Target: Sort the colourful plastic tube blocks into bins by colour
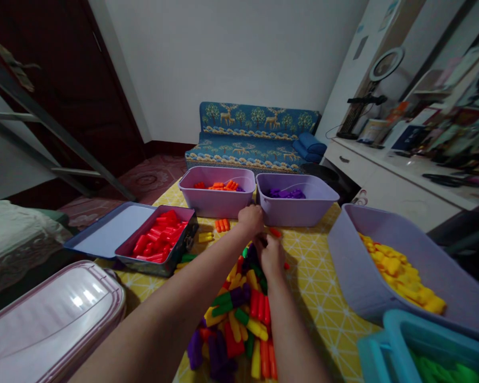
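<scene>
Fingers (left): curled under in a loose fist with the knuckles up; the back of the left hand (250, 218) hides whether they pinch anything.
Fingers (right): bent forward and down, tips lost among the pegs; I cannot tell if they grip one. The right hand (271, 256) sits just behind and to the right of the left, almost touching it.
Under the fingers: pile (239, 314) of mixed pegs in red, yellow, green, purple and orange. It starts at both hands' fingertips and spreads back between the forearms.
Just right of the left fingers: orange peg (275, 232) lying alone, close ahead of the right fingertips.
Just left of the left fingers: orange cluster (222, 225) of a few pegs side by side; further left a yellow peg (205, 236).
Below all: cloth (319, 276), yellow with a white line pattern.
Ahead of the fingers: two lilac bins touching side by side. The left bin (217, 201) holds orange pegs and the right bin (299, 208) holds purple ones; the left fist is near the seam between them.
Far left of the fingers: tin (183, 242) of red pegs, resting on its blue lid (104, 229).
Far right of the fingers: big bin (351, 266) with yellow pegs; nearer the body a teal bin (387, 346) with green ones.
Near left, beside the left forearm: pink case (51, 319), shut.
Beyond the bins: sofa (255, 138), blue with a deer print, against the wall.
</scene>
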### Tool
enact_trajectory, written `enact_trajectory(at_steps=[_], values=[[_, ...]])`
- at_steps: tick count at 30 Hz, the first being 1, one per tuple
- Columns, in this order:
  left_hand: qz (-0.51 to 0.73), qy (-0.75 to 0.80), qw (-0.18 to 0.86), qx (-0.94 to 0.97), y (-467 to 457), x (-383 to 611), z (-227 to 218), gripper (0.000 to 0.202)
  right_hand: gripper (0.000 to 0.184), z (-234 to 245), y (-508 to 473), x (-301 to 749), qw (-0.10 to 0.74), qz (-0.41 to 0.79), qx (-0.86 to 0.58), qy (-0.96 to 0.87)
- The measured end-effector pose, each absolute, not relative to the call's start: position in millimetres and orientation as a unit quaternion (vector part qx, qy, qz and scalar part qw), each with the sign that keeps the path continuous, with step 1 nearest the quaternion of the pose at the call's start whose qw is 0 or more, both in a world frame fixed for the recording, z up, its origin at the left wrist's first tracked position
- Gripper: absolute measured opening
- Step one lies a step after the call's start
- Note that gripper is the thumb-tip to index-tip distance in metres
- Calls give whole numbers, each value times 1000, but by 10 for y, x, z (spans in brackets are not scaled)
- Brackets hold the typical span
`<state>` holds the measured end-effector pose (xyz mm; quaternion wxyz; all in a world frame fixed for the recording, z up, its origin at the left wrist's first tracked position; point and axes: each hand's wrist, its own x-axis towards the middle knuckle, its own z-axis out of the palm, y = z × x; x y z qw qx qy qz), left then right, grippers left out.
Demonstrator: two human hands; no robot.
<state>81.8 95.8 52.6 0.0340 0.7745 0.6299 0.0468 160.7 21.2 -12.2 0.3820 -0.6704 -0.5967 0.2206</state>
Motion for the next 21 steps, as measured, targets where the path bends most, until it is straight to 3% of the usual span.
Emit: enact_trajectory(at_steps=[8, 21], values=[[77, 640, 30, 764, 906, 810, 596, 34, 26, -176, 240, 1621, 404, 238, -648, -600], [38, 654, 57, 753, 903, 791, 428, 31, 20, -77, 189, 1573, 365, 206, -685, -596]])
